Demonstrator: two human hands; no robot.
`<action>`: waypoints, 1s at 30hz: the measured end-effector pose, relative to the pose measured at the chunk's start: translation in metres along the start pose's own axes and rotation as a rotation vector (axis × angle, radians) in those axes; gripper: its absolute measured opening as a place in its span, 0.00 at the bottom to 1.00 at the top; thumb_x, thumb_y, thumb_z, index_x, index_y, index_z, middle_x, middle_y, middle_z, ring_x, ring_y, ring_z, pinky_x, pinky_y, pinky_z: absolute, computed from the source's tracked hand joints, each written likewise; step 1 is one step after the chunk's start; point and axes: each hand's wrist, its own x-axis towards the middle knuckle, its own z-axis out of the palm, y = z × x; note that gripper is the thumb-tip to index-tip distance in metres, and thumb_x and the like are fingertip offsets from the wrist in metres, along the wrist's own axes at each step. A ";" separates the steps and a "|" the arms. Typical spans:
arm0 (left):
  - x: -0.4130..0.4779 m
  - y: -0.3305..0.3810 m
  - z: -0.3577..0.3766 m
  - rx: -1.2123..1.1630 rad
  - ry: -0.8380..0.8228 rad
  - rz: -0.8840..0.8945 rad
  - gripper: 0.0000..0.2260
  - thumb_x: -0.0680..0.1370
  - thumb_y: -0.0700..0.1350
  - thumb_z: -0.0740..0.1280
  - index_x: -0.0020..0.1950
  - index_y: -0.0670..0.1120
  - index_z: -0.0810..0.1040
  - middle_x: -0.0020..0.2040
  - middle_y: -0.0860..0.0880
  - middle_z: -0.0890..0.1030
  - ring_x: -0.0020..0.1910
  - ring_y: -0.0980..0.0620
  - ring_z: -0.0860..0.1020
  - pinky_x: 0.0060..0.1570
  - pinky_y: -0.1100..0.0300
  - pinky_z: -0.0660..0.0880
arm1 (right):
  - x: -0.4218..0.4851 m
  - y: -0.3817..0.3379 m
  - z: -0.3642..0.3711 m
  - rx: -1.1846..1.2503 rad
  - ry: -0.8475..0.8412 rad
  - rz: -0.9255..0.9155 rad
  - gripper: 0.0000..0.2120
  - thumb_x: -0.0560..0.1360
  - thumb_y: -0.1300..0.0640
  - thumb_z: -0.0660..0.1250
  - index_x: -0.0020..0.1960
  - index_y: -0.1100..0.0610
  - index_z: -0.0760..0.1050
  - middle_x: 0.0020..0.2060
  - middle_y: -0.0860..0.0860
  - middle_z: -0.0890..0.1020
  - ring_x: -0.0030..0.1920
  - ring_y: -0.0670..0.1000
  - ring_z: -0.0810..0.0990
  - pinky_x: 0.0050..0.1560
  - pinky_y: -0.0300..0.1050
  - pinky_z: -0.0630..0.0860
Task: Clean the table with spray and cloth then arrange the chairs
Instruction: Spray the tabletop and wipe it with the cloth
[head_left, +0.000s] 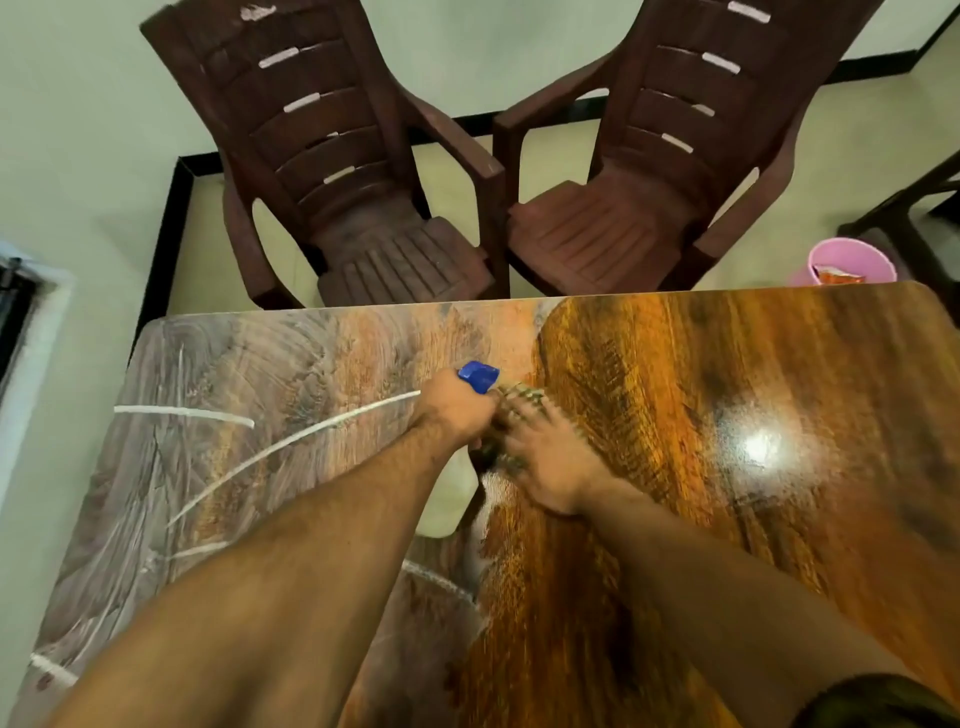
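My left hand (457, 408) grips a spray bottle whose blue nozzle (479, 375) sticks out above my fist; the bottle's body is hidden. Beside it my right hand (540, 457) presses flat on a checked cloth (522, 400) on the glossy wooden table (727, 415). The cloth is blurred and mostly covered by my fingers. Both hands meet near the table's middle. Two brown plastic chairs, the left chair (363, 208) and the right chair (623, 208), stand side by side past the far edge, facing the table.
A pink bucket (852, 260) with an orange packet inside sits on the floor at the far right corner. Part of a third dark chair (914, 218) shows at the right edge. The table's left half reflects pale streaks.
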 end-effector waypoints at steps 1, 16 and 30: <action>0.002 0.002 0.001 -0.003 -0.013 -0.006 0.10 0.78 0.48 0.68 0.42 0.43 0.77 0.31 0.46 0.81 0.26 0.50 0.80 0.25 0.66 0.71 | 0.004 0.017 -0.004 0.036 0.031 0.176 0.28 0.82 0.40 0.49 0.80 0.42 0.46 0.81 0.48 0.47 0.80 0.54 0.37 0.77 0.65 0.37; 0.046 0.008 -0.010 -0.002 0.211 0.003 0.11 0.76 0.51 0.69 0.37 0.47 0.74 0.34 0.48 0.78 0.34 0.48 0.76 0.35 0.58 0.73 | 0.098 0.051 -0.055 -0.036 -0.036 -0.089 0.30 0.82 0.42 0.54 0.81 0.47 0.52 0.81 0.47 0.51 0.80 0.52 0.43 0.79 0.59 0.40; 0.008 -0.035 -0.045 0.056 0.179 0.036 0.15 0.70 0.59 0.65 0.42 0.47 0.77 0.37 0.47 0.81 0.36 0.45 0.82 0.38 0.53 0.82 | 0.155 -0.020 -0.037 -0.102 -0.019 0.005 0.36 0.80 0.45 0.57 0.81 0.45 0.41 0.81 0.48 0.44 0.80 0.53 0.39 0.77 0.62 0.38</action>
